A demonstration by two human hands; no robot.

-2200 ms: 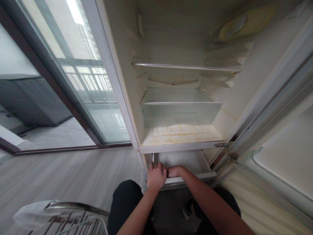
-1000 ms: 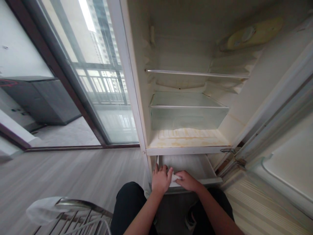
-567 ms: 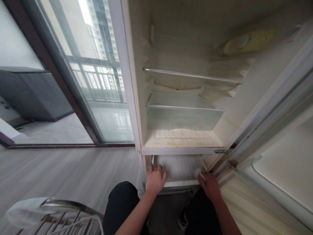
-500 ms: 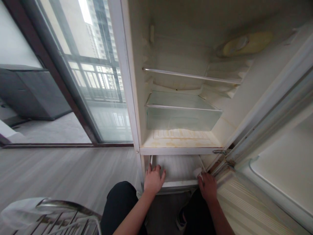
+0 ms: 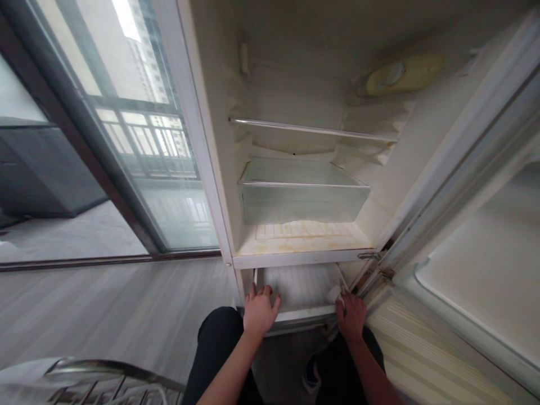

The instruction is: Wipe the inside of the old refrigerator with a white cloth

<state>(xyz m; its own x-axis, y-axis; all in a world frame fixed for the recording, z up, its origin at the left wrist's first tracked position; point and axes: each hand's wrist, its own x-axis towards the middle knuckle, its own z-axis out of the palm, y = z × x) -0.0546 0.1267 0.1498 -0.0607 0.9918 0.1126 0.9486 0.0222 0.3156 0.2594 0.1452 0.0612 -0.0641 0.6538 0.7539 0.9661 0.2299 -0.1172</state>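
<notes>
At the bottom of an opened refrigerator, a pale drawer or shelf (image 5: 301, 284) sticks out of the lower compartment. My left hand (image 5: 259, 309) rests at its front left corner, fingers spread, with nothing seen in them. At the front right corner, my right hand (image 5: 352, 316) is closed around a crumpled white cloth or tissue (image 5: 334, 293), which shows past the fingertips. Whether the right hand also grips the drawer's edge, I cannot tell.
Above are a clear crisper bin (image 5: 304, 203), a glass shelf (image 5: 314, 129) and a yellowish bottle (image 5: 405, 75). An open refrigerator door (image 5: 485, 304) stands on the right. A metal rack (image 5: 109, 368) is at lower left, and a sliding glass door (image 5: 169, 185) lies beyond.
My view has turned slightly, so the refrigerator sits further left in the picture. Both hands keep their places at the drawer's front corners.
</notes>
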